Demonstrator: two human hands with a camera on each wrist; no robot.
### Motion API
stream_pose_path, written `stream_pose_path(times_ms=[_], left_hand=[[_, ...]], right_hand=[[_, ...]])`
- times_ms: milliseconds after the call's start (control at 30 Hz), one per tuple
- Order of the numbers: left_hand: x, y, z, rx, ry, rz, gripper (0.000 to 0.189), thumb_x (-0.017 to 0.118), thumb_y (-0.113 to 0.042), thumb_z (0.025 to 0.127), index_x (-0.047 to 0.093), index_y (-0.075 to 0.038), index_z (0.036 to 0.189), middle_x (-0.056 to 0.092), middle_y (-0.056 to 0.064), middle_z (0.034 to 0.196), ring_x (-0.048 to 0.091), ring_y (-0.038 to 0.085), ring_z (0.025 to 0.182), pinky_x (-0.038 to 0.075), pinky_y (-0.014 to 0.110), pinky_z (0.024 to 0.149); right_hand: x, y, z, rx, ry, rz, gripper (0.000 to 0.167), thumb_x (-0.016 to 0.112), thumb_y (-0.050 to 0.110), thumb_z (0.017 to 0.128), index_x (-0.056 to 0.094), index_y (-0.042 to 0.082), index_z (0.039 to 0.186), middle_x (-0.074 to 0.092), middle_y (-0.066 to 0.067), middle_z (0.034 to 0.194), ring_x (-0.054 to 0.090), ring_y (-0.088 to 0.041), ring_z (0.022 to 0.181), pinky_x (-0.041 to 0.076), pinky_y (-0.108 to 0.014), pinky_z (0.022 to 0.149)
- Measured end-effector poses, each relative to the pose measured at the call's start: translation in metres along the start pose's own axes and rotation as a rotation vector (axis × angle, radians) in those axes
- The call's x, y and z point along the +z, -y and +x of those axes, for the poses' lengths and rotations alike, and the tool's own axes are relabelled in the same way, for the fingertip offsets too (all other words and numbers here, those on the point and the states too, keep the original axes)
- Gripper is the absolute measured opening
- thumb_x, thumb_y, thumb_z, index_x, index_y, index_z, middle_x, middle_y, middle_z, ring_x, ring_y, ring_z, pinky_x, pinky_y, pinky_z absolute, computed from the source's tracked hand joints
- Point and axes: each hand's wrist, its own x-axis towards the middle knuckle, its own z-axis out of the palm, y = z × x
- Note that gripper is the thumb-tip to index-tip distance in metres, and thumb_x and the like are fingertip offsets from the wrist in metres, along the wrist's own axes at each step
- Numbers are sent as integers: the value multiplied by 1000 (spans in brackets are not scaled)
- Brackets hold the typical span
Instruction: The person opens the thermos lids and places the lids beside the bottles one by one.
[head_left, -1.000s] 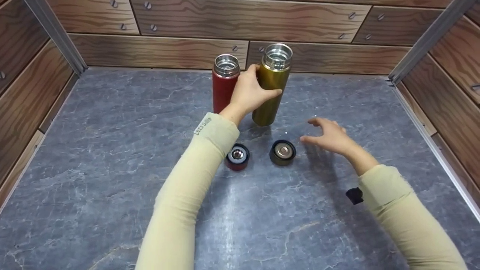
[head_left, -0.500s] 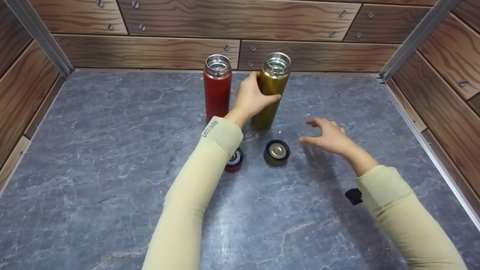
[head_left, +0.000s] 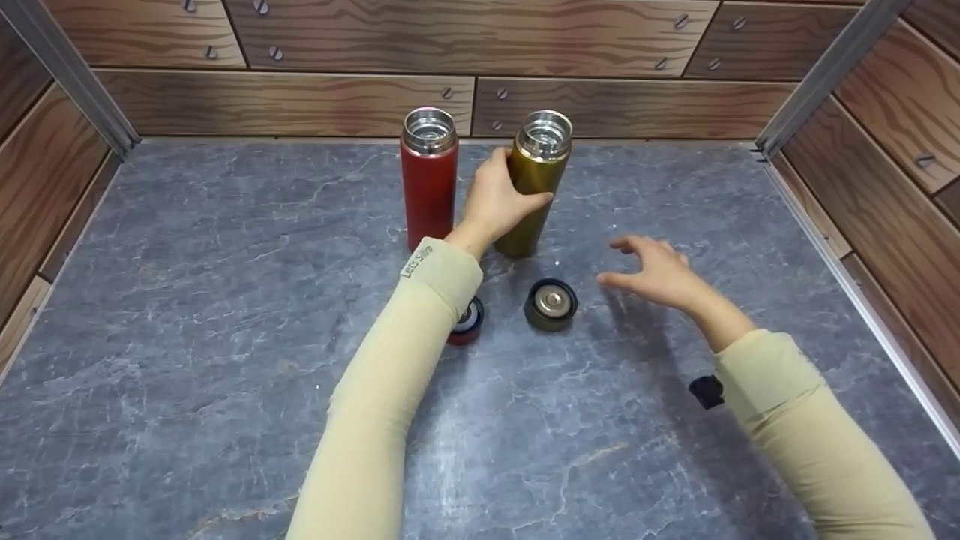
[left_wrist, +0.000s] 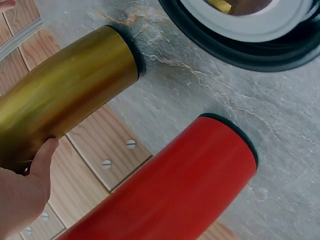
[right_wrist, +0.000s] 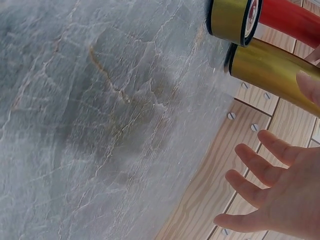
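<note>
My left hand [head_left: 499, 199] grips a gold thermos bottle [head_left: 534, 187] around its upper body, thumb across the front. The bottle's steel mouth is uncapped; its base stands right at the table surface in the left wrist view. Left of that hand a red thermos bottle [head_left: 430, 187] stands upright, also uncapped. In front of the bottles lie a gold lid [head_left: 551, 304], inner side up, and a red lid [head_left: 466, 330], partly hidden by my left sleeve. My right hand [head_left: 652, 271] hovers right of the gold lid, fingers spread and holding nothing.
The grey marbled tabletop [head_left: 225, 375] is enclosed by wood-patterned panels [head_left: 285, 105] at the back and both sides. Metal corner posts [head_left: 825, 75] rise at the back corners. A black piece [head_left: 706, 391] shows beside my right sleeve.
My left hand has lowered the gold bottle and shifted it slightly away from the red one. The view has swung a little to the right. My right hand stays in its spread pose.
</note>
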Motion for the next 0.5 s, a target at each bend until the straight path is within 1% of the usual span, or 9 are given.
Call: stream_pose_path(times_ms=[267,500], left_hand=[[1,1,0,-17,-16,11,64,77,-27,75,45,-3,125,58,10,120,57,20,110,43,31,98],[3,0,-2,-47,14,47,67,74,-31,78,41,-4,130,54,9,126,53,20,115,40,32,102]], right_hand=[[1,-1,0,-1,11,-1,70,62,41,86,38,2,139,39,-25,141,30,-44,130,9,-65,105],[2,-2,-1,-5,7,2,68,62,39,86,38,2,138,40,-26,141,32,-44,129,9,-65,105]])
